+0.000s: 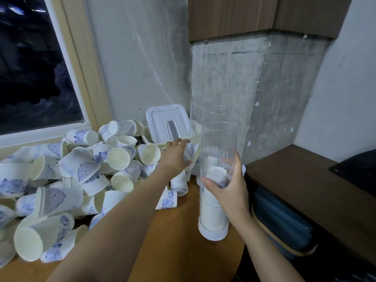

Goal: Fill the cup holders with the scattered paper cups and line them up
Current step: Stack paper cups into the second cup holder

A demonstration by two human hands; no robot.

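Observation:
A tall clear cup holder with a white base stands near the table's right edge, and a stack of white cups fills its lower part. My right hand grips the tube around its lower middle. A big heap of white paper cups with blue prints covers the left of the wooden table. My left hand reaches across the heap with fingers spread, touching a blue-printed cup that lies beside the tube. Whether the fingers close round that cup is not visible. A second clear tube stands behind the first.
A white plastic lidded box sits against the concrete wall behind the cups. A window is at the left. To the right stands a lower dark wooden shelf, with blue containers beneath it.

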